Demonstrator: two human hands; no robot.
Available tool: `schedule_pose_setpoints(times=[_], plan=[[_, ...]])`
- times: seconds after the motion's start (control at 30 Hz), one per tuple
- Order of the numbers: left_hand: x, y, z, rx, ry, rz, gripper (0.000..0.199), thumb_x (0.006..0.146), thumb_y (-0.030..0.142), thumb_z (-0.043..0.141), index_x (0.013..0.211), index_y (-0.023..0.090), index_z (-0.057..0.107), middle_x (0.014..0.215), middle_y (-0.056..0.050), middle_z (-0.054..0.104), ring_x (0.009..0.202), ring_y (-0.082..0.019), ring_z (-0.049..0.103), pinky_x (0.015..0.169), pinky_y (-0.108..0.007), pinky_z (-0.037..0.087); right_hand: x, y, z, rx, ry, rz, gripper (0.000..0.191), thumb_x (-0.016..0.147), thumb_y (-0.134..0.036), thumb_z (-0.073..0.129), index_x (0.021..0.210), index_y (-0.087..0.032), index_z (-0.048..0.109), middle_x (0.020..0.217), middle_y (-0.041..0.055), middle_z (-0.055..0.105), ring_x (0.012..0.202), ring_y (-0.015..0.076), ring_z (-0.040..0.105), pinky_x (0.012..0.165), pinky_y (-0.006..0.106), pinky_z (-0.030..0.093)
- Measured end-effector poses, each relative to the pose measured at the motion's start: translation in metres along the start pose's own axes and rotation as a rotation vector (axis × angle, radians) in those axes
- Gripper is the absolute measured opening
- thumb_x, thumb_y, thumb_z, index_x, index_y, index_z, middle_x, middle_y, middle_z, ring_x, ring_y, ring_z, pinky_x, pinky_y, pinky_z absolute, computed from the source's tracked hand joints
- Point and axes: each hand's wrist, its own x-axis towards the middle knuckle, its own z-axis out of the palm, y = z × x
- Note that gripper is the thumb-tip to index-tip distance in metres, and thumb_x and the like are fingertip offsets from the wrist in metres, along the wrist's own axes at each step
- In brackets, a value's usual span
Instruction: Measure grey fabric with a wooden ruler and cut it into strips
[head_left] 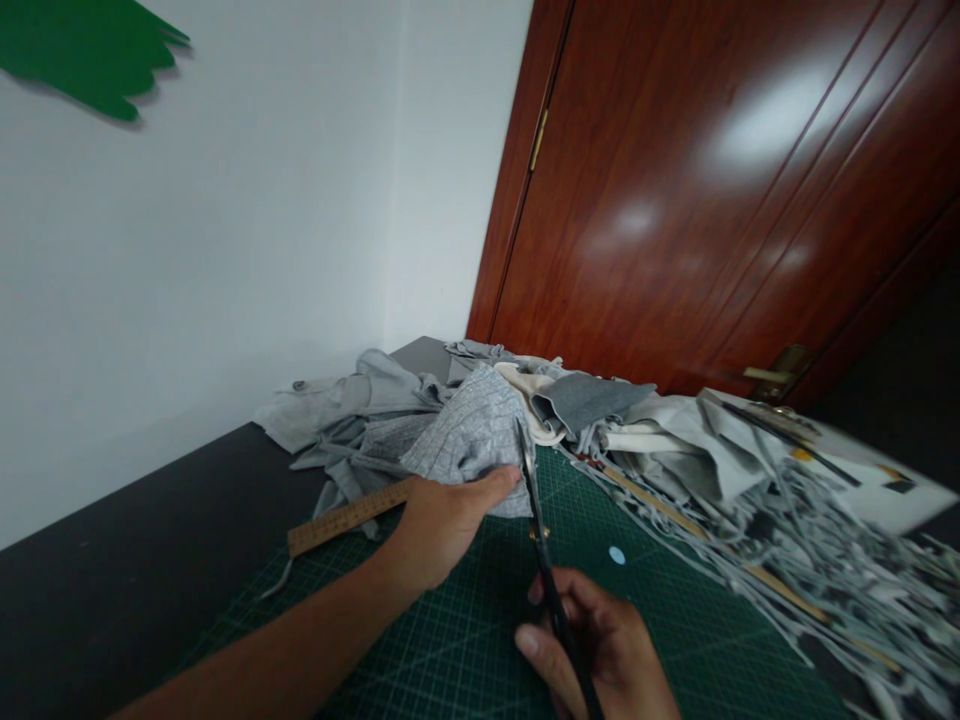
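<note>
"White wall [300, 200] to the left, shiny brown door [675, 180] right past the desk [112, 530]'s far edge. Tight corner! So where's the cloth in play?"

"Patterned gray cloth [469, 415], over the far end of the green cutting mat [465, 640]. Left hand [442, 530] has its thumb flat on top, pinching it near the right edge; fingers are hidden underneath, so I can't tell how they sit. My guess is that keeps the edge steady for the blades."

"And the other one?"

"Right hand [607, 640] is wrapped around the handles of the black scissors [555, 590], blades pointing away at the cloth's right edge. Can't tell how wide they're open. Coming in from the near side probably keeps the fingers clear."

"Why's everything else shoved outward?"

"Elbow room, I'd say. Loose gray fabric [337, 400] sits by the desk's far left corner, a wooden ruler [345, 518] lies across the mat's left edge within easy reach, and a tangle of thin strips [847, 540] runs along the mat's right edge. Leaves the near middle free for both arms."
</note>
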Motion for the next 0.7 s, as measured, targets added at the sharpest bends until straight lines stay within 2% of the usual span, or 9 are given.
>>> schedule_pose_setpoints(times=[0.23,0.37,0.5,0.7], plan=[[0.001,0.007,0.006,-0.117,0.156,-0.016,0.052,0.071,0.035,0.092,0.119,0.022,0.075,0.12,-0.007,0.079,0.13,-0.031,0.064,0.122,-0.052,0.037,0.001,0.002,0.002,-0.022,0.009,-0.008,0.051,0.078,-0.069,0.078,0.091,-0.021,0.067,0.054,-0.0079,0.04,0.045,0.0088,0.03,0.042,0.022,0.019],[0.001,0.01,0.007,-0.151,0.104,-0.02,0.056,0.067,0.031,0.093,0.12,0.02,0.075,0.114,-0.008,0.08,0.12,-0.032,0.069,0.118,-0.053,0.043,0.002,0.003,0.002,0.007,0.014,-0.039,0.047,0.078,-0.064,0.08,0.09,-0.021,0.067,0.054,-0.0086,0.039,0.047,0.0084,0.028,0.044,0.023,0.017],[-0.001,0.009,0.007,-0.149,0.039,-0.052,0.053,0.069,0.03,0.091,0.119,0.019,0.076,0.107,-0.008,0.082,0.109,-0.033,0.074,0.115,-0.055,0.045,0.002,0.003,0.001,0.054,0.013,-0.026,0.046,0.076,-0.06,0.083,0.092,-0.021,0.067,0.054,-0.0087,0.04,0.043,0.0079,0.031,0.041,0.021,0.018],[-0.005,0.011,0.008,-0.17,-0.029,-0.106,0.053,0.067,0.029,0.091,0.117,0.021,0.077,0.106,-0.009,0.082,0.111,-0.033,0.074,0.113,-0.052,0.047,0.001,0.004,-0.001,0.063,0.016,-0.037,0.046,0.075,-0.06,0.084,0.094,-0.021,0.068,0.057,-0.0077,0.045,0.04,0.0078,0.037,0.038,0.02,0.025]])
